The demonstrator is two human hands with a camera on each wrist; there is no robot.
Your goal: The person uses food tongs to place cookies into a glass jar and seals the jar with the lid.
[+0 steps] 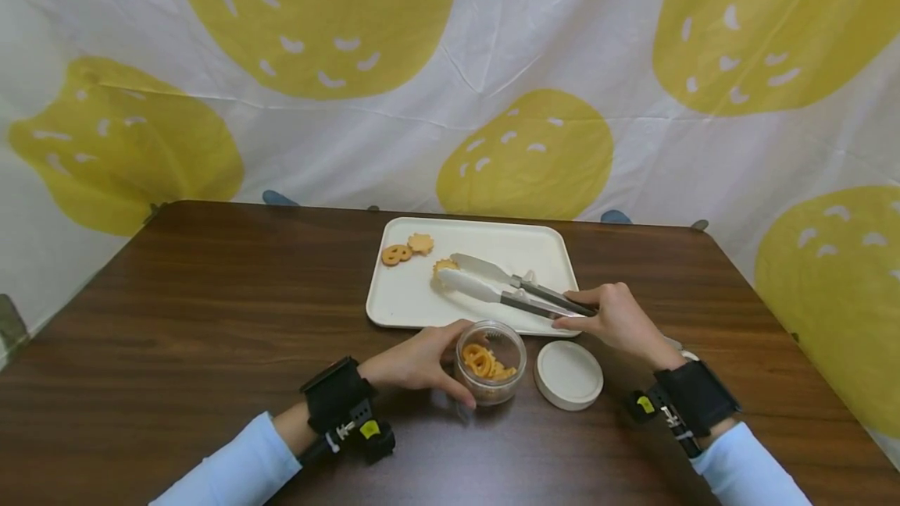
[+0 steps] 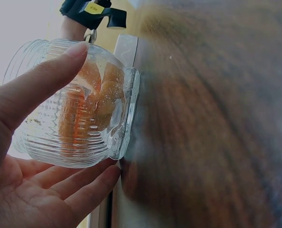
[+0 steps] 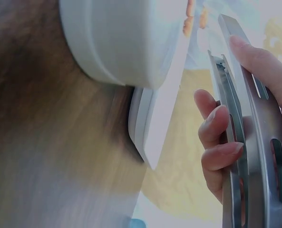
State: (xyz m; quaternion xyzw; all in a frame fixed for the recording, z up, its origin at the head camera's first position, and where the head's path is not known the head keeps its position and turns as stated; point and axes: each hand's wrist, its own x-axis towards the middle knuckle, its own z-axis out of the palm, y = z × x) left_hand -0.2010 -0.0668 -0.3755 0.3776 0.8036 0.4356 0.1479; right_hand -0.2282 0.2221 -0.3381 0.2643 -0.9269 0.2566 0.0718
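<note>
Near the centre of the head view, the metal tongs (image 1: 485, 290) reach leftward over the white tray (image 1: 408, 299), their two tips spread around a jagged-edged cracker (image 1: 443, 265); whether either tip touches it is hard to tell from this angle. The right hand (image 1: 619, 322), right of centre, grips the tongs' handles between thumb and curled fingers. At lower centre the left hand (image 1: 418, 358) holds the glass jar (image 1: 495, 395), thumb on one side and fingers on the other; the jar stands upright and uncovered on the wooden table (image 1: 211, 318), with small orange-brown snacks (image 1: 480, 361) inside. The white lid (image 1: 568, 375) lies just right of the jar, and a pretzel-shaped cracker (image 1: 397, 255) and a second jagged-edged cracker (image 1: 421, 244) sit at the tray's upper left. The likeliest trouble is the flat cracker skidding or snapping, should the tips close unevenly or too hard. A loose squeeze could drop it short of the jar, a low swing of the tongs could knock the rim, and a slack left hold would let the jar tip.
</note>
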